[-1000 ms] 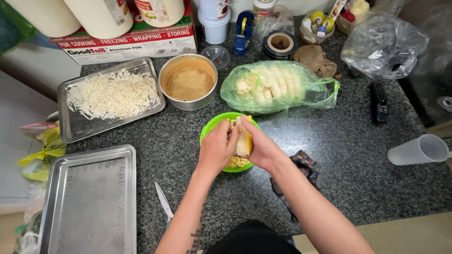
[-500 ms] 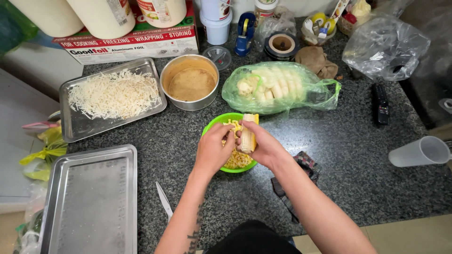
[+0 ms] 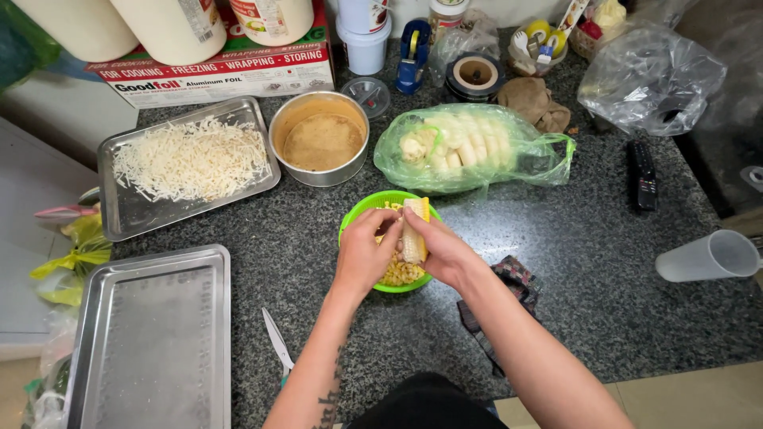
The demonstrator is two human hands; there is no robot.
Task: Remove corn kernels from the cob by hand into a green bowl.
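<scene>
Even, fairly bright overhead light, soft short shadows under the forearms, dull glare on the empty steel tray (image 3: 151, 342) and the clear plastic bag (image 3: 648, 75), sharp focus mid-frame, slight wide-angle bending and softness showed at the edges

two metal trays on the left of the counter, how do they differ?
The far tray carries a spread of shredded white cheese; the near tray shows only bare metal. The far tray lies askew beside the round metal pan; the near tray sits squarer, at the counter's front edge. Both are rectangular, shiny and shallow with raised rims.
</scene>
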